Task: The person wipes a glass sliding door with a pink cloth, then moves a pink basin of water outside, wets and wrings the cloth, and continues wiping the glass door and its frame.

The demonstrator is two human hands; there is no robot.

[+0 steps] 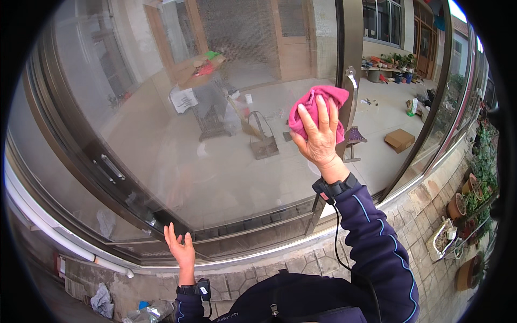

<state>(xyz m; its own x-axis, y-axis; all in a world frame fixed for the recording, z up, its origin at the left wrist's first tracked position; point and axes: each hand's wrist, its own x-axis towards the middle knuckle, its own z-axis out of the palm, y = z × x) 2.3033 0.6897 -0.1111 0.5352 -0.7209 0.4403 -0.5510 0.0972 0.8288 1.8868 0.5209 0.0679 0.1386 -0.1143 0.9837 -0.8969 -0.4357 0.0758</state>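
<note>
My right hand (pixel 321 134) presses a bunched pink cloth (pixel 309 110) against the large glass pane (pixel 215 177), near the pane's right edge. Its fingers lie spread over the cloth. Just right of it, a silver handle (pixel 351 78) sits on the dark metal door frame (pixel 351 37). Lower left, my left hand (pixel 181 248) is raised with its fingers apart and nothing in them. It is nearest to the bottom left corner of the pane's frame; whether the fingertips touch it I cannot tell.
Behind the glass stand a long-handled dustpan (pixel 264 147) and a heaped table. Through the doorway on the right are a cardboard box (pixel 399 140) and a small stool (pixel 354 137). Potted plants (pixel 458 205) line the paved ground at right. Plastic bags (pixel 102 300) lie lower left.
</note>
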